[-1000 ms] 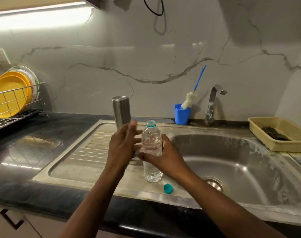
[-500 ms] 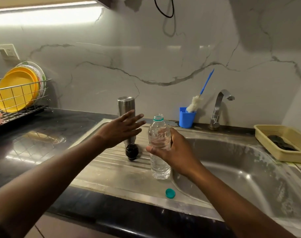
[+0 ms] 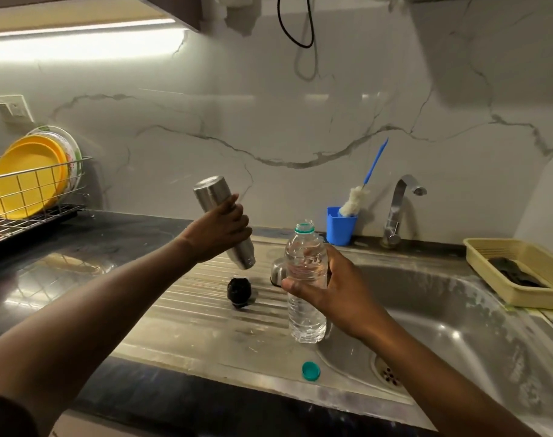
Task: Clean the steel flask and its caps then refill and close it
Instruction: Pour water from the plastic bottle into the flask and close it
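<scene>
The tilted cylindrical steel flask was gripped tight by the left hand; the clear plastic water bottle was clasped by the right hand.

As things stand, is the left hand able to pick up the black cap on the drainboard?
Probably not yet: the left hand grips the steel flask. The black cap lies uncovered close by, so the way looks free once the flask is down.

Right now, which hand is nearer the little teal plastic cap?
Right hand, holding the clear plastic bottle just beyond the cap; left hand grips the steel flask farther away.
</scene>
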`<state>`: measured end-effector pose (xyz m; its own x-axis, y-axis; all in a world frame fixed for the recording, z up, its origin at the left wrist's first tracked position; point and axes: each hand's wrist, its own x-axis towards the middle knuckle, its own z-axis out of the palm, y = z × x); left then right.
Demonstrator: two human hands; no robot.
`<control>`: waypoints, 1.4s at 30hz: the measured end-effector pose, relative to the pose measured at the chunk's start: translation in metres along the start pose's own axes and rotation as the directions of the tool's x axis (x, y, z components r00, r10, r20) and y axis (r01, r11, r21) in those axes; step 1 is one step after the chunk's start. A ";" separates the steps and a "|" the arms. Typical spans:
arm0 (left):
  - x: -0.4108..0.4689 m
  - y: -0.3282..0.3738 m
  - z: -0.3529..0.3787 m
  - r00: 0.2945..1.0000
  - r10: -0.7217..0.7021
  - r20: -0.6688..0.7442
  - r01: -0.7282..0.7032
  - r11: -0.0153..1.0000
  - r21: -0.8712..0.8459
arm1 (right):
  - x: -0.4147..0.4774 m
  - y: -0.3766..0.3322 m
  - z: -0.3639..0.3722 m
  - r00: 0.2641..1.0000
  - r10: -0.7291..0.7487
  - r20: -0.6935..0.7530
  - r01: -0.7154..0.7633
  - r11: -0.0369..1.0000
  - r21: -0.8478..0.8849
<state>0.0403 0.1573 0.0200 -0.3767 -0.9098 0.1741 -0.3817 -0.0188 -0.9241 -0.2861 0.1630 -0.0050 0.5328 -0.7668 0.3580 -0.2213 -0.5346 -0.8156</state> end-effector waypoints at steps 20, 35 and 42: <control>0.047 0.065 -0.163 0.679 -0.611 0.406 0.222 -0.356 -0.908 | 0.004 -0.036 -0.159 0.994 -0.068 -0.087 0.010 0.838 -0.545; 0.062 0.105 -0.188 0.751 -0.526 0.399 0.130 -0.474 -0.871 | 0.029 -0.047 -0.211 0.946 -0.213 0.245 0.241 -0.044 -0.969; 0.062 0.105 -0.190 0.753 -0.507 0.419 0.122 -0.518 -0.847 | 0.036 -0.056 -0.221 0.900 -0.291 0.325 0.270 -0.214 -0.939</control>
<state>-0.1834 0.1781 -0.0018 0.2632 -0.8495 0.4572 -0.5633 0.2495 0.7877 -0.4350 0.0868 0.1544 0.8091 -0.4191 0.4121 -0.5760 -0.4263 0.6975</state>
